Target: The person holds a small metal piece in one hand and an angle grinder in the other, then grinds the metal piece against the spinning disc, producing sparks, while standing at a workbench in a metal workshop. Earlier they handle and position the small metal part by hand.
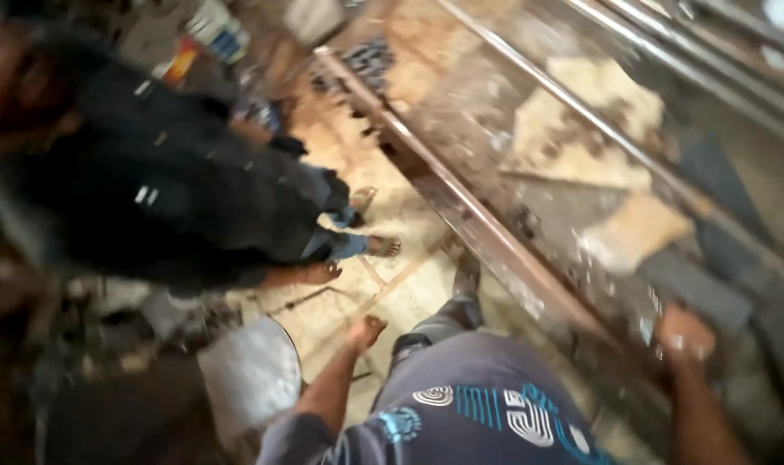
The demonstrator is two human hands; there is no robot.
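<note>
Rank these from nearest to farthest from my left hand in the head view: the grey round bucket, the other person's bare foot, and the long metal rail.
From the left hand:
1. Grey round bucket, just to its left and lower.
2. Other person's bare foot, above it on the floor.
3. Long metal rail, off to the right, running diagonally; close to the foot's rank, hard to separate.

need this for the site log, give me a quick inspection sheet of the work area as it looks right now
surface: pale dusty floor, blurred by camera motion
job's things: long rusty metal rail runs diagonally; the right hand rests on the debris-covered platform beyond the rail; the left hand hangs free over the floor, holding nothing
clutter: flat pale slab pieces and rubble on the platform; a grey round drum by the left arm
grippers: both bare hands; right hand's grip too blurred to tell
cables: nothing seen
surroundings: another person in dark clothes stands close by, feet in sandals; more metal bars at upper right
</note>
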